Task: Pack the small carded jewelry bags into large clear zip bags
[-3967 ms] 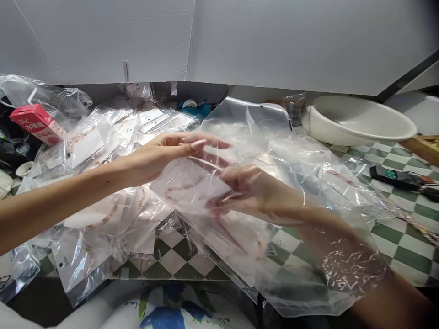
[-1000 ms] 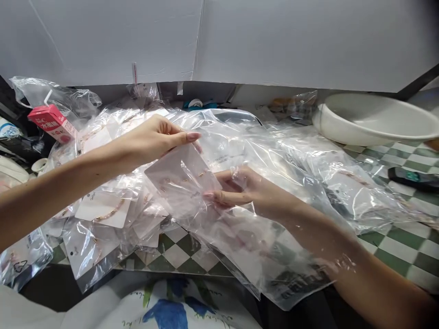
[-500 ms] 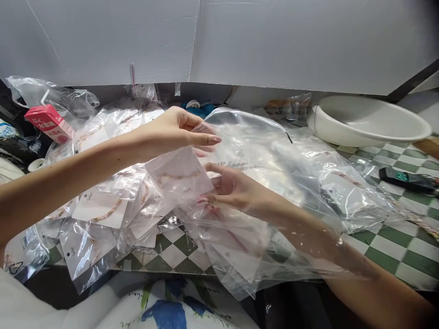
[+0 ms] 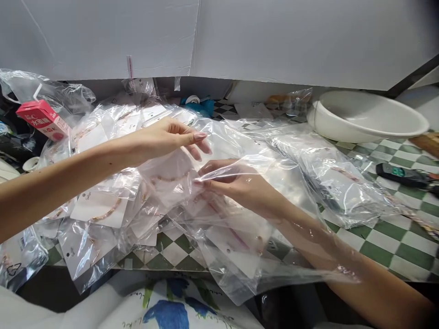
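My right hand [image 4: 236, 183] and forearm reach inside a large clear plastic bag [image 4: 274, 219], fingers curled around a small white jewellery card [image 4: 171, 180] with a thin chain on it, at the bag's mouth. My left hand [image 4: 171, 137] hovers just above, its thumb and fingers pinching the upper edge of the clear bag. Below the bag's near end lie more white cards [image 4: 240, 260] seen through the plastic.
A heap of small bagged jewellery cards [image 4: 99, 205] covers the left of the green-and-white checked table [image 4: 394, 242]. A red drink carton [image 4: 41, 119] stands far left. A white bowl [image 4: 366, 116] and a dark remote-like device [image 4: 401, 173] sit at right. A white wall rises behind.
The big bag's top has dropped flatter over my right arm. My left hand moved down and slightly left, and my right hand's fingers closed more around the card.
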Available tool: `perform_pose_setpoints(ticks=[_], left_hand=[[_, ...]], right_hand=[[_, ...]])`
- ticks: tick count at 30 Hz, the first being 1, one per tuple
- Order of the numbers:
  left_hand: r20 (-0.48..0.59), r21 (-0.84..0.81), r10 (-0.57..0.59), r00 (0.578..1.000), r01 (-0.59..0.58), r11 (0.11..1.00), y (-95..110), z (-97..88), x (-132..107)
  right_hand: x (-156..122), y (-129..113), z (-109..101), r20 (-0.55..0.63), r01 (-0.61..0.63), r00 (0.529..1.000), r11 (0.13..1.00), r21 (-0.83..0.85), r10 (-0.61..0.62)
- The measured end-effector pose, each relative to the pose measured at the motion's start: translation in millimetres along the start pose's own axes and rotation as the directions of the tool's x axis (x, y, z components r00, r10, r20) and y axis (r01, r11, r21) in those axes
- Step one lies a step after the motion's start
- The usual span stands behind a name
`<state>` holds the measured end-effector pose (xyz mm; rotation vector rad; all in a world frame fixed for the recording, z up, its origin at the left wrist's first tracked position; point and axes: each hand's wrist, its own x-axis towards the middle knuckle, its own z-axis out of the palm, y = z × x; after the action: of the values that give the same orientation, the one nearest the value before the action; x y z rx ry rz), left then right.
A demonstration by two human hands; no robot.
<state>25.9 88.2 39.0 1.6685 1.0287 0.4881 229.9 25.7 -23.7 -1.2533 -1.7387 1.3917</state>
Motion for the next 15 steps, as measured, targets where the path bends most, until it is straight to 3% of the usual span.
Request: perform_pose_setpoints(ticks=[3,8,12,15], left_hand=[[-0.027,0.017,-0.039,0.999,0.039,0.999,0,-5.6,-4],[0.141,-0.004,-0.060,0.988,0.061,0.998,-6,-11.7,-12],[0.030,-0.023,-0.099,0.995,0.100,0.995,-11,-13.1,-17],[-0.064,-0.137,-0.082,0.995,0.073,0.988,-15,-17.2,-25]], right_hand=[[2,-4,-3,-0.048,-0.061,0.997,0.995,-0.080,0.057],[4,-6,-2,-0.050,-0.087,0.995,0.993,-0.084,0.083],[3,-10,-8,-0.058,-0.052,0.997,0.999,0.002,0.052],[-4,-16,-28,0.007,0.030,1.000,1.000,0.009,-0.030]])
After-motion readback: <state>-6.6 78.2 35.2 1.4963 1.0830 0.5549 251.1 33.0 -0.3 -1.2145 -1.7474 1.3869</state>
